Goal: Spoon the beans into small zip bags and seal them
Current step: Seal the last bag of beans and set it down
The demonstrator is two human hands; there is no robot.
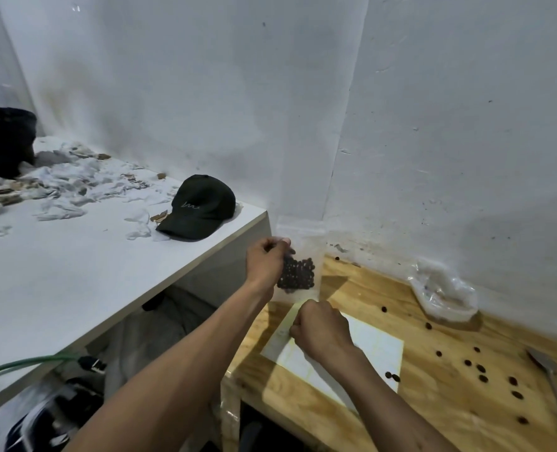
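Beans [296, 273] sag in the limp, light zip bag [298, 256]; left hand [265, 261] pinches its side, right hand [319, 327] grips the bottom edge.

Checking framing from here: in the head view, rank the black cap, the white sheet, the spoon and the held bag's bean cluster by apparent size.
1. white sheet, partly behind the right hand
2. black cap, close to the sheet in size
3. spoon, long but thin
4. bean cluster
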